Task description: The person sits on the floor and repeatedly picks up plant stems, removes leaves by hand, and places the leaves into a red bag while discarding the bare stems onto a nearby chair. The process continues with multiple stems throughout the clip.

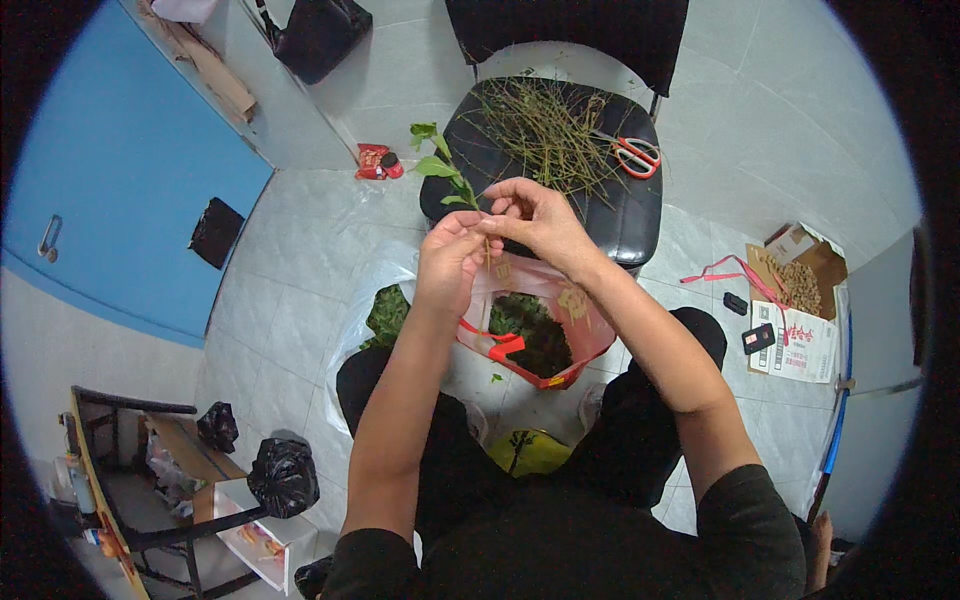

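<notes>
Between my hands is a leafy green stem (459,178), its leaves pointing up and away from me and its bare lower end hanging below. My left hand (454,259) grips the stem. Touching it from the right, my right hand (536,225) has thumb and fingers at the stem beside the left fingertips; how firmly it pinches is hard to see. Below them a pink bag (592,334) with a red rim stands on the floor, holding dark green leaves (529,330). To its left, a whitish plastic bag (349,330) holds more green leaves (388,315), partly behind my left forearm.
Ahead, a black chair seat (450,180) bears a heap of bare stems (547,131) and red-handled scissors (637,157). At right stands a cardboard box (829,281) of small brown pieces. Black plastic bags (283,476) and a rack (161,536) are at lower left. A blue door (127,150) is at left.
</notes>
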`<control>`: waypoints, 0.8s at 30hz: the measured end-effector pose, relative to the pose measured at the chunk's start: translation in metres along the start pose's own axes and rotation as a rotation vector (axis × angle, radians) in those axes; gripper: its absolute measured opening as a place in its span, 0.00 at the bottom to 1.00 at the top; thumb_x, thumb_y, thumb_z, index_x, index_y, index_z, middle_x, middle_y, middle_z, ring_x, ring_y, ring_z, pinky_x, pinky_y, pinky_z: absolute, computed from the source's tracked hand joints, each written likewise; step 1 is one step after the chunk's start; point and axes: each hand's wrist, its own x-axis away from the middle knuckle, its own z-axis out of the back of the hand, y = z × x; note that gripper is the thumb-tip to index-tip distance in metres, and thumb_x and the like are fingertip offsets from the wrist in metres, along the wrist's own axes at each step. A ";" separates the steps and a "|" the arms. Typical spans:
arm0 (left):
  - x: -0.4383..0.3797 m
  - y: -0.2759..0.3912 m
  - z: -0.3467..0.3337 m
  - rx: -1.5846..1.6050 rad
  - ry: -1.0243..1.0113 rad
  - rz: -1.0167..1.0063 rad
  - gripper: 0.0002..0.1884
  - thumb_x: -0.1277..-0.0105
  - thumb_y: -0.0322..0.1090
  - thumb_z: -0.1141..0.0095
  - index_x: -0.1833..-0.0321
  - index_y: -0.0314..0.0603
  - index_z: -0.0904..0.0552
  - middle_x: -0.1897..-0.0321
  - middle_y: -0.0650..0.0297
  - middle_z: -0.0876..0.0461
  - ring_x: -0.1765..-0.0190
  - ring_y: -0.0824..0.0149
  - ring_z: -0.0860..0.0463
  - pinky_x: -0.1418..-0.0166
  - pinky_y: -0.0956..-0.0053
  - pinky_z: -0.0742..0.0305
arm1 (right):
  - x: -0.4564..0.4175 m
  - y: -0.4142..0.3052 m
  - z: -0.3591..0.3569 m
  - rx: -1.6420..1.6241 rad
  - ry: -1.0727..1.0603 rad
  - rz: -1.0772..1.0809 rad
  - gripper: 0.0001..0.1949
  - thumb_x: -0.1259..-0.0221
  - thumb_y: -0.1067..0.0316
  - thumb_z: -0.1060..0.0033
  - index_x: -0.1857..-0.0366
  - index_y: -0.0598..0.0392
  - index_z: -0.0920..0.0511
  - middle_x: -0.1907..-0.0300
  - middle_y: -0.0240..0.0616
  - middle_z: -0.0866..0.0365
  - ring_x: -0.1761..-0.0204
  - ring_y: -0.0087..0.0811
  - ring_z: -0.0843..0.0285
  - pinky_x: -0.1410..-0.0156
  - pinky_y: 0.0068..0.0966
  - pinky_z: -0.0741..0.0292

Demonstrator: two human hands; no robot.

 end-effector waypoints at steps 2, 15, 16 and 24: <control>0.001 -0.005 -0.002 -0.043 -0.024 0.001 0.05 0.38 0.24 0.54 0.61 0.33 0.28 0.69 0.57 0.23 0.67 0.67 0.23 0.60 0.75 0.26 | -0.001 -0.007 -0.005 0.097 0.021 -0.024 0.14 0.51 0.68 0.36 0.62 0.63 0.26 0.74 0.31 0.26 0.75 0.15 0.30 0.68 0.15 0.30; 0.003 -0.002 -0.009 -0.195 0.026 -0.010 0.03 0.37 0.29 0.51 0.65 0.38 0.28 0.76 0.62 0.24 0.74 0.70 0.24 0.70 0.79 0.28 | -0.008 0.011 -0.002 0.207 0.095 0.013 0.10 0.53 0.69 0.39 0.82 0.60 0.29 0.86 0.32 0.33 0.81 0.19 0.38 0.77 0.24 0.40; 0.003 -0.003 -0.007 -0.202 0.022 -0.003 0.03 0.37 0.29 0.51 0.65 0.38 0.28 0.76 0.62 0.24 0.74 0.70 0.24 0.70 0.79 0.29 | -0.008 0.010 -0.002 0.228 0.098 0.016 0.10 0.53 0.69 0.39 0.82 0.60 0.30 0.86 0.32 0.33 0.82 0.19 0.38 0.77 0.25 0.40; 0.003 -0.002 -0.010 -0.097 -0.025 -0.005 0.03 0.37 0.28 0.53 0.67 0.37 0.28 0.78 0.61 0.25 0.74 0.70 0.26 0.71 0.79 0.31 | -0.005 0.009 -0.003 -0.349 -0.103 -0.257 0.07 0.41 0.72 0.49 0.77 0.58 0.28 0.74 0.33 0.26 0.75 0.22 0.30 0.71 0.15 0.31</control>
